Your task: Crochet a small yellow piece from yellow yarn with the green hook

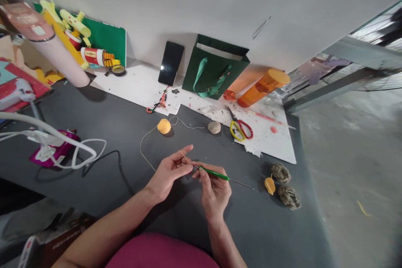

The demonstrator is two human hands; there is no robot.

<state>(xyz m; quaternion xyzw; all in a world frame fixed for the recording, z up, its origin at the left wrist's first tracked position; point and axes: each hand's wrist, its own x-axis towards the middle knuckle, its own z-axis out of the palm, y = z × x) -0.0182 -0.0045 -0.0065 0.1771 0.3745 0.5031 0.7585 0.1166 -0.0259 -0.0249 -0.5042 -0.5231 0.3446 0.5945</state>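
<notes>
My right hand (215,190) is closed around the green handle of a crochet hook (216,173), whose thin metal shaft sticks out to the right. Close beside it, my left hand (168,173) pinches thin yarn near the hook's tip, with a strand over a raised finger. Any small piece between the fingertips is too small to tell. Beyond the hands lie a yellow-orange ball (163,126) and a beige yarn ball (214,127), with thin yarn running by them. Two grey-green yarn bundles (281,173) and a small yellow-orange piece (269,185) lie to the right.
Red-and-yellow scissors (241,129) lie on a white board (273,144). Behind stand a phone (171,63), a dark green bag (216,67) and an orange bottle (263,88). White cables (84,150) and a purple power strip (55,148) are at left.
</notes>
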